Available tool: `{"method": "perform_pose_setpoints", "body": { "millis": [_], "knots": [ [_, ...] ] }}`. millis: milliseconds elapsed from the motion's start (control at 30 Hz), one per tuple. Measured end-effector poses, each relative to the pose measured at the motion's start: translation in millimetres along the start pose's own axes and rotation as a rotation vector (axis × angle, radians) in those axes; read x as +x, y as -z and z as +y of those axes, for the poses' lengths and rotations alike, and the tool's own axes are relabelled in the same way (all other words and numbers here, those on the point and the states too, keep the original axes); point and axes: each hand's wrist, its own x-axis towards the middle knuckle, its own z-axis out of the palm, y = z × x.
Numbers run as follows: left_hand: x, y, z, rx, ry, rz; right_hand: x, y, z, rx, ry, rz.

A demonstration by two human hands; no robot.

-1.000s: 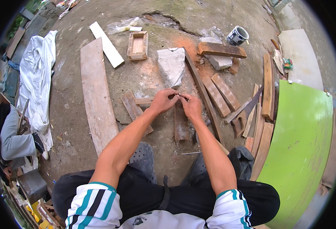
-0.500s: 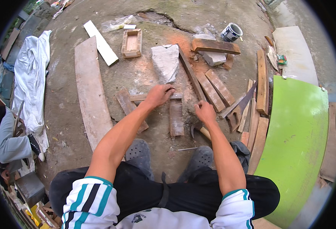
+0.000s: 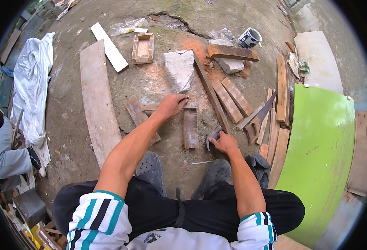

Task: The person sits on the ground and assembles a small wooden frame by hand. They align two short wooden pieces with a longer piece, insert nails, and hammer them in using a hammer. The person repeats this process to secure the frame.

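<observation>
My left hand is closed in a pinch above the corner where a short wooden strip meets a short wooden board. Something tiny may be between its fingertips; I cannot make out what. My right hand is closed on a hammer, close to its dark metal head, beside the lower end of a long dark wooden bar. Most of the hammer's handle is hidden under the hand. A pale stone block lies just beyond my left hand.
At right lie a handsaw, several wood pieces and a green panel. Farther off are a small wooden box, a beam on stones and a paint can. A long board lies left; another person's leg shows beyond.
My right hand has moved toward me and taken hold of the hammer, whose head has turned and shifted slightly. My left hand stays pinched in nearly the same place.
</observation>
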Motion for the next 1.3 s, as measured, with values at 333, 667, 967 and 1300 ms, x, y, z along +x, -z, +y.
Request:
{"method": "perform_pose_setpoints", "body": {
  "millis": [333,667,967,1300],
  "knots": [
    [-10,-8,5,-0.021,0.046,0.105,7,-32,28,-0.116,0.173,0.077],
    [-13,-7,11,-0.055,0.110,0.102,6,-50,30,-0.054,0.137,0.156],
    [-13,-9,8,-0.051,0.132,0.095,7,-52,28,-0.039,0.127,0.144],
    [-15,-9,10,-0.060,0.111,0.120,9,-54,27,-0.020,0.127,0.153]
  ]
}}
